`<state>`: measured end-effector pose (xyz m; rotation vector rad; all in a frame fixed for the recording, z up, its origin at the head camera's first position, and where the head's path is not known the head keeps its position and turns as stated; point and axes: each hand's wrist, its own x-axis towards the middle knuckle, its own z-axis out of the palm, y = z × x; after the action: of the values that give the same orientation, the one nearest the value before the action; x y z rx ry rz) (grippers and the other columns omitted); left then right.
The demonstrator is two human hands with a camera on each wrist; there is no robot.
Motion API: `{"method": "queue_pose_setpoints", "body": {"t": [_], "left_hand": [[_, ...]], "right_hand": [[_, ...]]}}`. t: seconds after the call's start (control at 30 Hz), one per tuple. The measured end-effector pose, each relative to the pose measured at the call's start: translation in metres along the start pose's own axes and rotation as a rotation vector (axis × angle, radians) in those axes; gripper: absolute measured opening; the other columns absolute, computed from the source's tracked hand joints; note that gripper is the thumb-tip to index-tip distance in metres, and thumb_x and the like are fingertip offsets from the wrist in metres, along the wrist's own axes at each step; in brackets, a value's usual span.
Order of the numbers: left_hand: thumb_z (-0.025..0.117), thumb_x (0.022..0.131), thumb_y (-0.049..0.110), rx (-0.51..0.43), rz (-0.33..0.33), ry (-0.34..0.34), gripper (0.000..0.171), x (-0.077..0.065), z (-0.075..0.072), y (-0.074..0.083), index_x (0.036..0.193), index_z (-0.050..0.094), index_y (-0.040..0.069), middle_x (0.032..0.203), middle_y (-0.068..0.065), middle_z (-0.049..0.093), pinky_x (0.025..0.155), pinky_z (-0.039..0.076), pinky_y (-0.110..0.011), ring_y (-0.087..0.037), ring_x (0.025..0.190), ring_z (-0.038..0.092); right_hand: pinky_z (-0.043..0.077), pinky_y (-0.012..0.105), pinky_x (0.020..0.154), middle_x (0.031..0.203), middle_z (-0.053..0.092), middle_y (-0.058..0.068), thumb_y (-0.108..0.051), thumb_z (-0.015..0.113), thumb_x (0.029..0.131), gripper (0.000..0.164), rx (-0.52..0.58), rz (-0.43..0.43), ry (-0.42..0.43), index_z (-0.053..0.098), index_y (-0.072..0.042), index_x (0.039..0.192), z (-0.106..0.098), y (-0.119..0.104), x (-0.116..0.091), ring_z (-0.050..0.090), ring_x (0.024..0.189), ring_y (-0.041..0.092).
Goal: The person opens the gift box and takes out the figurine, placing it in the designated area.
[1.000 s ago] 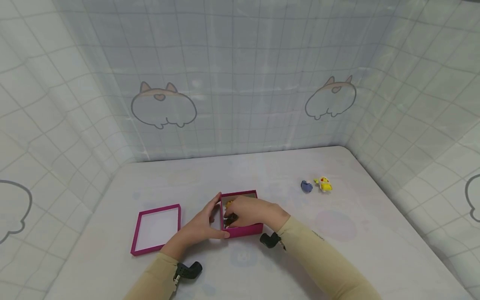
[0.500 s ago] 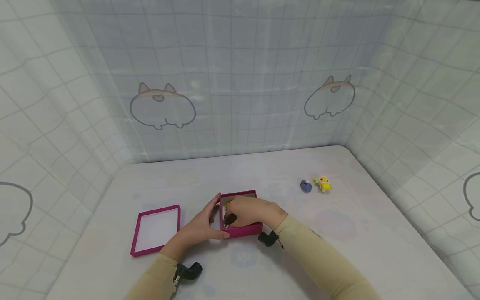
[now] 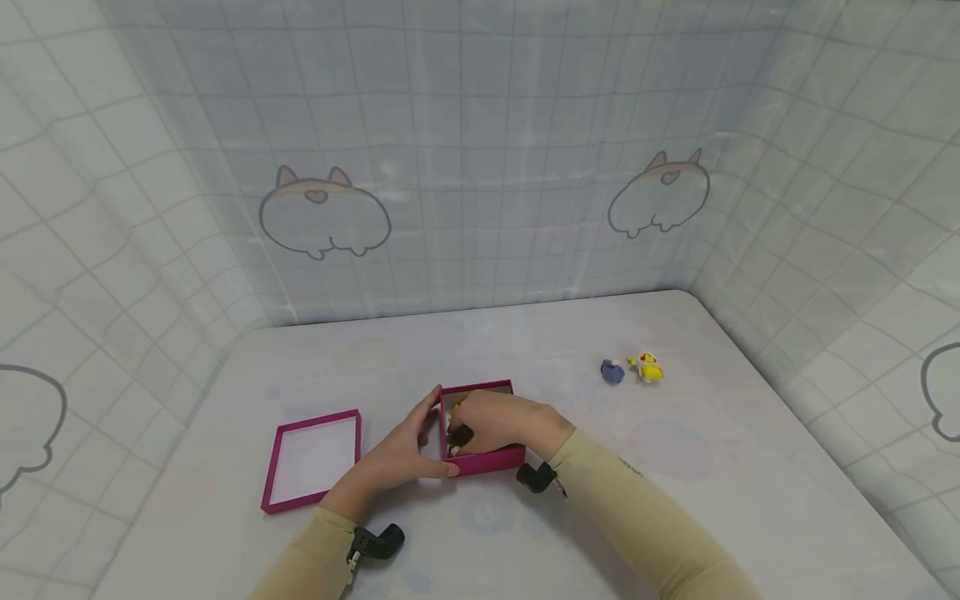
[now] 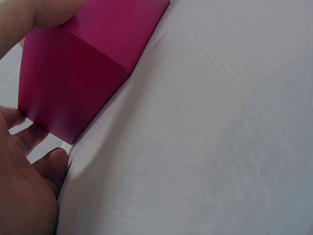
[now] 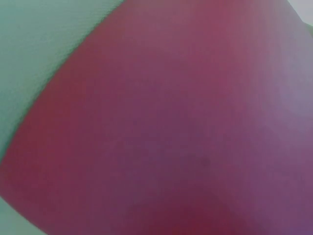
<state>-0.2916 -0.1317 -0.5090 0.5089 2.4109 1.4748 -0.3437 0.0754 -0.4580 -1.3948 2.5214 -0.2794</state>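
Observation:
A magenta open-topped box (image 3: 491, 461) stands in the middle of the table. My left hand (image 3: 397, 454) grips its left side, thumb at the near corner and fingers at the far corner. The left wrist view shows the thumb (image 4: 56, 11) on the box wall (image 4: 73, 88). Inside the box, my right hand (image 3: 495, 421) reaches down and holds a small dark brown toy (image 3: 460, 436) between thumb and fingers. Beside it a bit of orange-yellow (image 3: 455, 409) shows; the hand hides the other contents. Only the box's outer wall (image 5: 161, 122) fills the right wrist view.
The upturned magenta lid (image 3: 273, 467), white inside, lies left of the box near my left forearm. Toward the back right are a small blue figure (image 3: 612, 372) and a yellow-and-white figure (image 3: 648, 367). Grid-patterned curtains (image 3: 480, 167) enclose the table (image 3: 570, 333).
The dark brown toy has shifted slightly within my right fingers, inside the box. My left hand, the lid and the two figures stay where they were.

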Motion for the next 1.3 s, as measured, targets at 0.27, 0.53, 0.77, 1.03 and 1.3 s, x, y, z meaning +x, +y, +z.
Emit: {"method": "queue_pose_setpoints", "body": {"t": [0.27,0.53,0.77,1.03,1.3], "left_hand": [[0.090,0.069,0.044,0.023,0.004,0.001,0.125,0.000,0.000,-0.001,0.160,0.007,0.025,0.163,0.007,0.013,0.112,0.035,-0.044,-0.020,0.147,0.021],[0.090,0.069,0.040,0.022,0.002,0.005,0.124,0.000,0.000,-0.002,0.160,0.007,0.026,0.163,0.007,0.013,0.112,0.035,-0.045,-0.020,0.147,0.021],[0.090,0.069,0.044,0.026,-0.008,0.004,0.125,-0.001,0.000,-0.001,0.160,0.007,0.028,0.162,0.008,0.012,0.111,0.036,-0.044,-0.018,0.147,0.020],[0.091,0.069,0.039,0.021,-0.008,0.007,0.124,-0.001,0.000,-0.001,0.160,0.008,0.028,0.163,0.006,0.014,0.110,0.037,-0.045,-0.018,0.146,0.021],[0.089,0.072,0.026,0.010,-0.041,-0.004,0.120,-0.009,-0.001,0.027,0.160,0.007,0.018,0.164,-0.004,0.014,0.111,0.034,-0.051,-0.027,0.147,0.021]], "right_hand": [[0.047,0.016,0.073,0.083,0.060,-0.018,-0.035,0.078,0.085,0.017,-0.003,0.004,0.021,0.077,-0.026,0.099,0.002,0.002,-0.001,0.053,0.078,0.000],[0.047,0.019,0.063,0.073,0.058,-0.016,-0.028,0.075,0.086,0.007,0.058,-0.022,0.073,0.072,-0.024,0.091,-0.003,0.006,-0.004,0.051,0.069,0.003],[0.047,0.019,0.062,0.074,0.058,-0.014,-0.026,0.074,0.088,0.007,0.106,-0.032,0.106,0.071,-0.023,0.094,-0.010,0.005,-0.009,0.051,0.069,0.003],[0.049,0.019,0.068,0.086,0.060,-0.011,-0.023,0.072,0.086,0.017,0.137,-0.046,0.151,0.072,-0.019,0.103,-0.015,0.010,-0.016,0.055,0.079,0.006],[0.051,0.017,0.075,0.104,0.063,-0.006,-0.021,0.074,0.085,0.036,0.206,-0.014,0.208,0.072,-0.011,0.120,-0.022,0.015,-0.024,0.060,0.087,0.007]]}}
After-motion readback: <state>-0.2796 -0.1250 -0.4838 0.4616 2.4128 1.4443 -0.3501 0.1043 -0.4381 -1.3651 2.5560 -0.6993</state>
